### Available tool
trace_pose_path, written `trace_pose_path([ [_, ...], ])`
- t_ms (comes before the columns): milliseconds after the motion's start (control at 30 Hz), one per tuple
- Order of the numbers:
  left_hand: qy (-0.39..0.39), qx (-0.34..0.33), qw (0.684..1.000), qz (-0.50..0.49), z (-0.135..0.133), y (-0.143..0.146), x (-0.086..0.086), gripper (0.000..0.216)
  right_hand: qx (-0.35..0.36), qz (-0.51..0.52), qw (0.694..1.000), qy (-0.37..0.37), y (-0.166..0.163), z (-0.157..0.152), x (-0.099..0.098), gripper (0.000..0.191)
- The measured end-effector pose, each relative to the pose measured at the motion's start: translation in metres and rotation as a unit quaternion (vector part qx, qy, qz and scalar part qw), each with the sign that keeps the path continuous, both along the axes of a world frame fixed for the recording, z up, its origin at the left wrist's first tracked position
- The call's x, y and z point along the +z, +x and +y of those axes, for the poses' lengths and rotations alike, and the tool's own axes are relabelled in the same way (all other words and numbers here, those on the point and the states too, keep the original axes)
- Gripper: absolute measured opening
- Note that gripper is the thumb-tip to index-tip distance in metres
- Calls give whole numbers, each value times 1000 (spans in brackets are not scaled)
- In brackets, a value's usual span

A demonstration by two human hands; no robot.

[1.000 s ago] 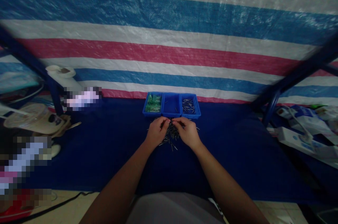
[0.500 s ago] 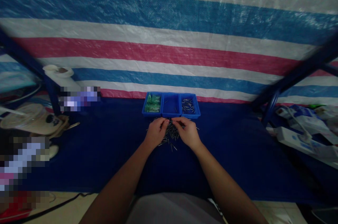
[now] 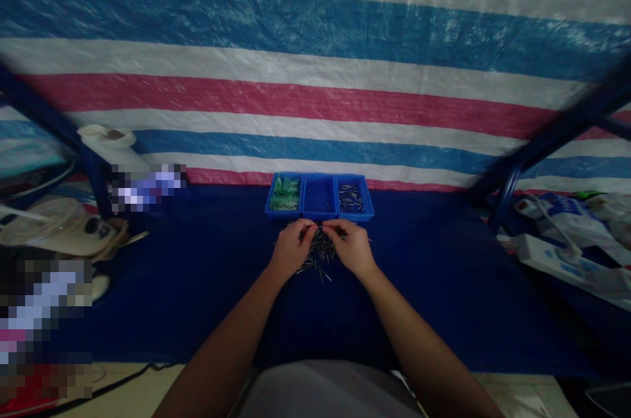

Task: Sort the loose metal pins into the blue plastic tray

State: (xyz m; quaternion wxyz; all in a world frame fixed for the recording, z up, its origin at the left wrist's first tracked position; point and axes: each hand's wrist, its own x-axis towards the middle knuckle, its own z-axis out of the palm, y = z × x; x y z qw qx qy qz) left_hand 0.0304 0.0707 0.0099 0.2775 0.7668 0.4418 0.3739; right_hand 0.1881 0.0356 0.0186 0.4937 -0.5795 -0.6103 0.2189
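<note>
At centre frame, left hand [image 3: 290, 249] and right hand [image 3: 351, 249] met over loose pins [image 3: 320, 254] — fingertips [image 3: 309, 229] pinched shut, whether on a pin unclear — just below three blue trays [image 3: 319, 213].

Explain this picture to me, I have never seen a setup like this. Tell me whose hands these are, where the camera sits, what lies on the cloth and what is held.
There is no machine here. A person wears one camera on the head, and it looks forward and down, so the two bare arms reaching in from the bottom edge are the wearer's own. The left hand and right hand meet over a pile of small metal pins on a dark blue cloth. Both pinch their fingertips together at the pile's far edge; whether a pin sits between them is too small to tell. Just beyond stands a blue three-compartment tray: green parts on the left, more pins on the right. A striped tarp hangs behind.
</note>
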Motion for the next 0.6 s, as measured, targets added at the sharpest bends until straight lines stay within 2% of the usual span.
trace_pose_path([
  [300,4,5,1000,25,1,-3,0,31,21,-25,999,14,1,-1,2,12],
  [600,-22,1,999,-29,-1,0,-2,21,14,-44,999,8,4,1,2,14],
])
